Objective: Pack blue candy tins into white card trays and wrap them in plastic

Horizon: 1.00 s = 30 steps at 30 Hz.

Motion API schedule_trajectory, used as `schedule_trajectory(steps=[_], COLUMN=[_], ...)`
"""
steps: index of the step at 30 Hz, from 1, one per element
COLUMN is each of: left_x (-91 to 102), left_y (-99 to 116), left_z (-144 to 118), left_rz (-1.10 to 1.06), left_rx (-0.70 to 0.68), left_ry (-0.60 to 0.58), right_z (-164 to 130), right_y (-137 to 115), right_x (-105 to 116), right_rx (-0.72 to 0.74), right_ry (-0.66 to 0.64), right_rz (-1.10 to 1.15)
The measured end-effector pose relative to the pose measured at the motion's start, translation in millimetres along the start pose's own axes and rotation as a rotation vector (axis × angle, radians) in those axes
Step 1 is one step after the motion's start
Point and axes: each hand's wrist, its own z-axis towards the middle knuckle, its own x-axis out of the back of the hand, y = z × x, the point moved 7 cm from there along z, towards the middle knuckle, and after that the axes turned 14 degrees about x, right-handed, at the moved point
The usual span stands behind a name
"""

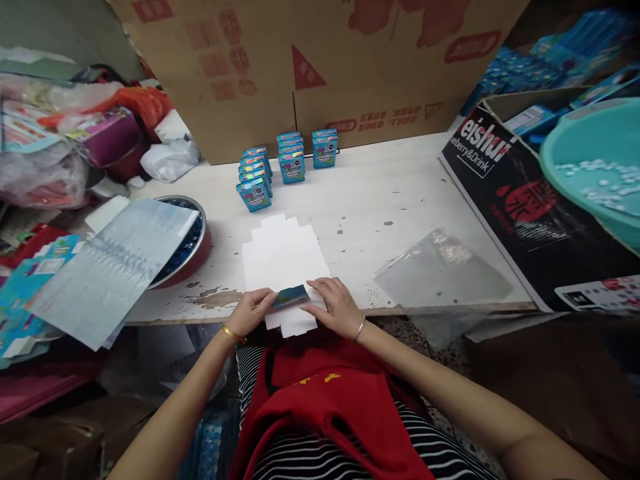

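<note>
A small dark blue box (291,297) lies across the lower part of a flat white card blank (285,257) with stepped edges. My left hand (254,311) pinches the box's left end, thumb on top. At its right end, the thumb and fingers of my right hand (336,307) close on the upper and lower edges. Further back stand several small blue candy boxes in rows: a left row (255,193), a middle row (291,168) and a short right row (325,152).
A big cardboard carton (320,73) backs the white table (400,180). To the left, flat sheets (117,267) partly cover a metal bowl (203,250). Clear plastic bags (445,270) lie right, beside a black carton (505,200) and a turquoise basin (565,143) with white pieces.
</note>
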Motion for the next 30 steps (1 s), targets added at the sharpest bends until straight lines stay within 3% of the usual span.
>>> schedule_trajectory(steps=[3, 6, 10, 14, 23, 30], left_x=[-4.3, -4.6, -7.0, -18.7, -22.6, -29.0], left_y=[-5, -15, -14, -11, -6, 0], left_z=[4, 6, -1, -11, -14, -22], left_rz=[-0.039, -0.155, -0.082, 0.106, 0.243, 0.337], left_rx=[-0.017, -0.042, -0.263, -0.421, -0.392, -0.445], left_ry=[0.056, 0.207, 0.396, 0.423, 0.491, 0.435], right_z=[9, 13, 14, 17, 26, 23], right_y=[-3, -10, -9, -1, 2, -13], right_x=[-10, -21, -36, -44, -45, -54], right_rx=[-0.044, 0.047, 0.13, 0.094, 0.146, 0.324], right_ry=[0.012, -0.081, -0.212, -0.241, -0.21, -0.367], right_rz=[-0.051, -0.186, -0.392, -0.443, -0.433, -0.51])
